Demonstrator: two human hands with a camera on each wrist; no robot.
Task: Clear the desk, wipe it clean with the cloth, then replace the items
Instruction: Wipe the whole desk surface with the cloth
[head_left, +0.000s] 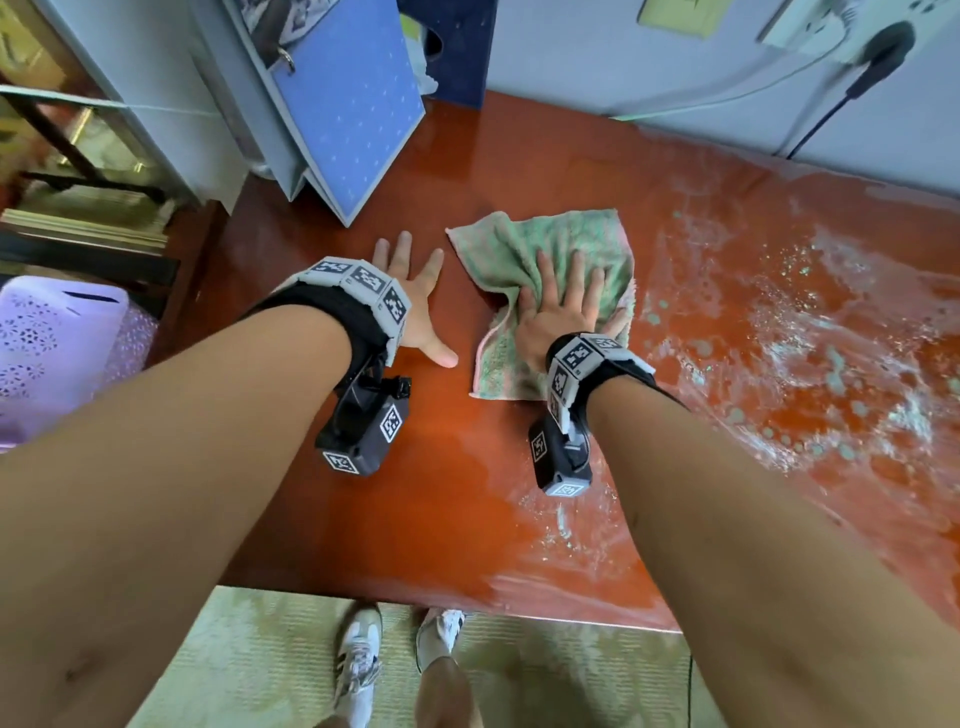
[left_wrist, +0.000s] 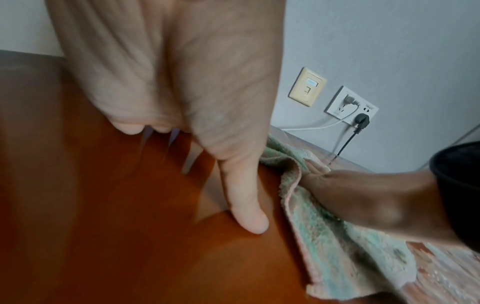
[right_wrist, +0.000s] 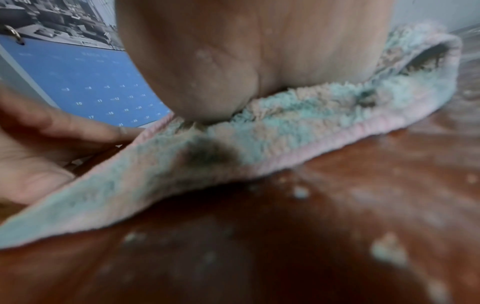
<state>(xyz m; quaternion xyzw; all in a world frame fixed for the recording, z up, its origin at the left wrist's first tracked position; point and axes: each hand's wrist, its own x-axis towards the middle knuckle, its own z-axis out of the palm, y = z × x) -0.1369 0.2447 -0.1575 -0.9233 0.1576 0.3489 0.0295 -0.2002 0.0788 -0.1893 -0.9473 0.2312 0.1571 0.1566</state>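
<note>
A green and pink terry cloth lies on the red-brown desk. My right hand presses flat on the cloth with fingers spread and straight. In the right wrist view the palm sits on the cloth, which shows a dark dirty patch. My left hand rests flat on the bare desk just left of the cloth, fingers straight. The left wrist view shows its thumb on the wood beside the cloth.
White foam and wet streaks cover the desk's right half. A blue desk calendar stands at the back left. A purple basket sits off the left edge. Wall sockets with plugged cables are behind.
</note>
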